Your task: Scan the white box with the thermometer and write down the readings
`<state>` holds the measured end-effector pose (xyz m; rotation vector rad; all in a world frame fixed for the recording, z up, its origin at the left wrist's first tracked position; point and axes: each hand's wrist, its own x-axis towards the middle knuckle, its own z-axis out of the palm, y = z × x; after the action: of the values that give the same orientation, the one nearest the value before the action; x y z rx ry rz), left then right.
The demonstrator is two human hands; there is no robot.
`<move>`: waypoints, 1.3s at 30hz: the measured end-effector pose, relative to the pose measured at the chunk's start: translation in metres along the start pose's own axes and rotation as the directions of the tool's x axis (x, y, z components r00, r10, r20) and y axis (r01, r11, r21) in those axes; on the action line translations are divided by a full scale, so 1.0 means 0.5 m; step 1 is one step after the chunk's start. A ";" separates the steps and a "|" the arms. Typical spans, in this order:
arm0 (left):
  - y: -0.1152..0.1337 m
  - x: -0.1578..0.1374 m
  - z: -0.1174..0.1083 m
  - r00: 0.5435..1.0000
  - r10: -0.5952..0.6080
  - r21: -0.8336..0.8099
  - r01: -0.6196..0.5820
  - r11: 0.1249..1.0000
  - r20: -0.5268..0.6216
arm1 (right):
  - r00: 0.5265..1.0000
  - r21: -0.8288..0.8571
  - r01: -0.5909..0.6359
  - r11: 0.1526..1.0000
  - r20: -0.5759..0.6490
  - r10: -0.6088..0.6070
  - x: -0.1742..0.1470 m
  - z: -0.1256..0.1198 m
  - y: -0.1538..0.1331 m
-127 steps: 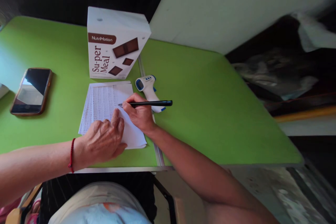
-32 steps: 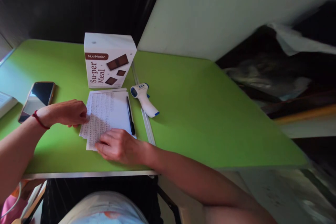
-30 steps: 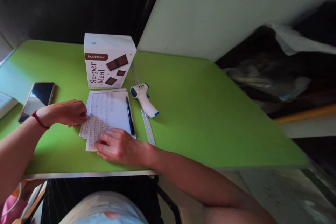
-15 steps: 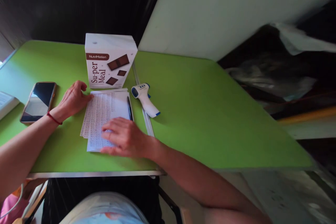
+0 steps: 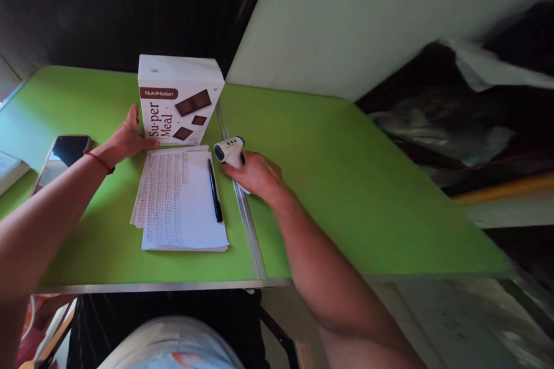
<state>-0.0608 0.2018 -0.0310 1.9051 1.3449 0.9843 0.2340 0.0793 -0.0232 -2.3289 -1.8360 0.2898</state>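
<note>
The left hand (image 5: 127,137) is spread wide at the left edge of the white NutriMotion Su-per Meal box (image 5: 182,112), its thumb over the lower front corner and its fingers along the side; how firmly it bears on the box I cannot tell; a red bracelet (image 5: 97,158) circles its wrist. The right hand (image 5: 259,172) is curled around the handle of a white and blue infrared thermometer (image 5: 231,150), whose head and small screen show beyond the thumb; whether the thermometer touches the surface I cannot tell.

The box stands upright toward the back of the green table (image 5: 367,196); just in front of it lies a stack of paper sheets (image 5: 199,213), the upper ones covered on their left part with rows of tiny writing; a black pen (image 5: 214,190) lies along their right side, between the writing and a metal strip (image 5: 251,236) that crosses the tabletop; the thermometer is just beyond that pen, at the strip. A smartphone (image 5: 71,147) lies at left, partly hidden by the left forearm.
</note>
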 end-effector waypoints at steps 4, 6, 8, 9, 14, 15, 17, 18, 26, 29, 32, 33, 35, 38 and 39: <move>0.013 0.011 -0.001 0.996 0.026 -0.075 -0.019 0.997 0.083 | 0.999 0.115 -0.041 0.993 0.013 0.039 0.005 -0.009 0.002; 0.018 0.006 -0.001 0.996 0.019 -0.086 -0.012 0.996 0.089 | 1.000 0.296 -0.009 0.955 -0.023 0.017 0.005 -0.009 0.002; 0.023 -0.001 0.000 0.996 0.025 -0.106 -0.016 0.994 0.083 | 0.996 0.577 0.079 0.813 -0.075 -0.044 -0.001 -0.003 -0.007; 0.026 -0.005 0.003 0.996 0.034 -0.124 -0.024 0.992 0.079 | 0.992 0.714 0.128 0.688 -0.096 -0.085 -0.007 0.002 -0.016; 0.041 -0.018 0.024 0.997 0.072 -0.159 -0.065 0.985 0.041 | 0.971 0.969 0.136 0.208 -0.090 -0.219 -0.043 0.035 -0.080; 0.044 -0.020 0.029 0.996 0.077 -0.151 -0.070 0.986 0.037 | 0.970 0.974 0.133 0.181 -0.091 -0.225 -0.048 0.041 -0.091; 0.049 -0.024 0.037 0.996 0.079 -0.138 -0.073 0.988 0.035 | 0.968 0.982 0.126 0.140 -0.091 -0.235 -0.053 0.049 -0.106; 0.050 -0.026 0.041 0.996 0.077 -0.133 -0.071 0.988 0.035 | 0.966 0.986 0.119 0.120 -0.087 -0.242 -0.053 0.052 -0.110; 0.031 -0.025 0.059 0.988 0.156 -0.186 -0.150 0.971 0.016 | 0.971 0.999 0.049 0.003 -0.047 -0.233 -0.054 0.046 -0.115; 0.026 -0.024 0.061 0.979 0.206 -0.174 -0.203 0.964 0.001 | 0.975 1.000 0.024 -0.004 -0.024 -0.221 -0.057 0.043 -0.119; 0.027 -0.027 0.063 0.971 0.240 -0.137 -0.236 0.962 0.014 | 0.978 1.000 0.011 -0.016 -0.014 -0.210 -0.057 0.045 -0.122; 0.028 -0.028 0.063 0.970 0.243 -0.121 -0.239 0.963 0.022 | 0.978 1.000 0.009 -0.022 -0.013 -0.207 -0.056 0.046 -0.122; 0.030 -0.031 0.064 0.968 0.247 -0.108 -0.242 0.964 0.035 | 0.979 0.999 0.008 -0.034 -0.015 -0.204 -0.054 0.050 -0.122; 0.032 -0.033 0.064 0.965 0.258 -0.114 -0.251 0.961 0.046 | 0.980 0.999 0.013 -0.046 -0.022 -0.197 -0.051 0.057 -0.121; 0.033 -0.033 0.064 0.963 0.263 -0.118 -0.256 0.959 0.049 | 0.981 0.999 0.015 -0.047 -0.024 -0.194 -0.050 0.059 -0.121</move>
<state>-0.0293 0.1791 -0.0389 2.0444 0.9982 1.0890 0.1639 0.0691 -0.0356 -0.9898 -0.9722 1.2846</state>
